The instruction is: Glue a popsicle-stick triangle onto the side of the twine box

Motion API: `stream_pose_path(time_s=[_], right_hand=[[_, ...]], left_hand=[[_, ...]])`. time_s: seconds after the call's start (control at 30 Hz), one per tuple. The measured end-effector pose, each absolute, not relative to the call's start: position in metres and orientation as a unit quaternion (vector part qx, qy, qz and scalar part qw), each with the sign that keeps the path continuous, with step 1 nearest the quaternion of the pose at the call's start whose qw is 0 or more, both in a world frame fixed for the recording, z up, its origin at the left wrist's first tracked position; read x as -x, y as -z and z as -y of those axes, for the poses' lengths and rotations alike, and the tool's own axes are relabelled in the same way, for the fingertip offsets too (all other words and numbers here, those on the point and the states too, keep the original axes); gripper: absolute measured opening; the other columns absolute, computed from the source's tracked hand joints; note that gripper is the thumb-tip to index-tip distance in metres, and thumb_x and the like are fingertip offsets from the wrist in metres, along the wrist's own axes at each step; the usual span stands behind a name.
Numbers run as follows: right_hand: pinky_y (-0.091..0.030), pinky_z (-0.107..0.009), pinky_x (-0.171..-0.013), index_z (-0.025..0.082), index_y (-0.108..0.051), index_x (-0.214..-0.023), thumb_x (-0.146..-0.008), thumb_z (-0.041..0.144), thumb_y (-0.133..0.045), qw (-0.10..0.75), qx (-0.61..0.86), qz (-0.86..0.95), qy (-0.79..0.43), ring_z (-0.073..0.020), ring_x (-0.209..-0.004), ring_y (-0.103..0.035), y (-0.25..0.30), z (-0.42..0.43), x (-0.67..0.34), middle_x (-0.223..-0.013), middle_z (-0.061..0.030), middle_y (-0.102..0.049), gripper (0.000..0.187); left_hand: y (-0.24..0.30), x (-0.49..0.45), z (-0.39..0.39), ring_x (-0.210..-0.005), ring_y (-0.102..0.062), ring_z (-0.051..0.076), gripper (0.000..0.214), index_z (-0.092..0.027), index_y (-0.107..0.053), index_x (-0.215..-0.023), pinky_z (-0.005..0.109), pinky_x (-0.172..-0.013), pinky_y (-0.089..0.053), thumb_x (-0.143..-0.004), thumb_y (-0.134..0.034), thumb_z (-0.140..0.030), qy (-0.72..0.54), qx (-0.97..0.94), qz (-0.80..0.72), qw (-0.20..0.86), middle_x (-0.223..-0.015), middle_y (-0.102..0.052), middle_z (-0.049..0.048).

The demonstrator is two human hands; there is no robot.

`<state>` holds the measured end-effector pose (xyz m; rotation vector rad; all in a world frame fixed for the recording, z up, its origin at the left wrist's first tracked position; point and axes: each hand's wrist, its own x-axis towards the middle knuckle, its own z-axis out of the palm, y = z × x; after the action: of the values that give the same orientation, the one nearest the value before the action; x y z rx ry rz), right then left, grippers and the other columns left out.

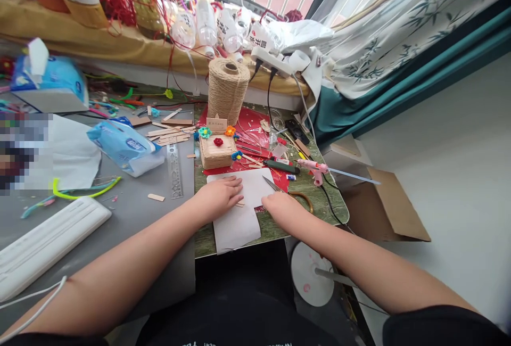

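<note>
The left hand [219, 197] lies flat, fingers out, on the white paper [253, 183]. The right hand [281, 206] is curled beside the scissors [273, 184]; whether it pinches them, one cannot tell.

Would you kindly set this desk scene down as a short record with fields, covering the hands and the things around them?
Left hand: flat on the white paper
Right hand: at the scissors; grip unclear
Scissors tip: over the paper
Behind the paper: box topped with a red flower, then the twine spool
Left of the paper: ruler
Right of the paper: glue gun
</note>
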<state>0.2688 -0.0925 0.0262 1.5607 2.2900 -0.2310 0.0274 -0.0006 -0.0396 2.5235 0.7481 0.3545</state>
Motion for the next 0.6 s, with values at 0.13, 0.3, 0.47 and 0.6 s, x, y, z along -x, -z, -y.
stream_pose_path(time_s=[0.13,0.3,0.47,0.6], right_hand=[[-0.043,-0.034,-0.086,0.012,-0.065,-0.115,-0.099,0.005,-0.049,0.129,-0.544,-0.829,0.028,-0.0261,-0.097,-0.062,-0.027,0.077,-0.280,-0.105,-0.0146,-0.071,0.024],[-0.042,-0.034,-0.088,0.011,-0.066,-0.109,-0.103,0.009,-0.043,0.041,-0.596,-0.802,-0.020,-0.0265,-0.099,-0.060,0.003,0.041,-0.265,-0.104,-0.0151,-0.071,0.024],[-0.041,-0.036,-0.084,0.011,-0.067,-0.103,-0.100,0.010,-0.048,0.046,-0.575,-0.817,-0.007,-0.0277,-0.095,-0.058,0.025,0.036,-0.253,-0.100,-0.0151,-0.069,0.019],[-0.040,-0.037,-0.086,0.010,-0.067,-0.104,-0.100,0.010,-0.048,0.059,-0.543,-0.838,0.009,-0.0279,-0.094,-0.057,0.025,0.047,-0.261,-0.100,-0.0150,-0.069,0.019]], left_hand=[[0.037,-0.027,0.002,-0.146,-0.051,0.031,0.048,-0.015,-0.069,-0.136,0.044,-0.124,-0.040,-0.105,-0.047,-0.045,-0.125,-0.923,-0.275,0.239,-0.154,-0.056,0.0125],[0.037,-0.026,0.002,-0.146,-0.051,0.031,0.048,-0.016,-0.069,-0.136,0.044,-0.124,-0.039,-0.105,-0.047,-0.045,-0.130,-0.922,-0.272,0.244,-0.154,-0.055,0.0118],[0.040,-0.028,0.000,-0.148,-0.049,0.030,0.049,-0.017,-0.068,-0.138,0.044,-0.126,-0.036,-0.105,-0.047,-0.045,-0.126,-0.917,-0.280,0.253,-0.155,-0.054,0.0111],[0.042,-0.030,-0.002,-0.148,-0.049,0.029,0.049,-0.015,-0.068,-0.138,0.043,-0.126,-0.036,-0.105,-0.046,-0.044,-0.116,-0.915,-0.284,0.261,-0.155,-0.054,0.0116]])
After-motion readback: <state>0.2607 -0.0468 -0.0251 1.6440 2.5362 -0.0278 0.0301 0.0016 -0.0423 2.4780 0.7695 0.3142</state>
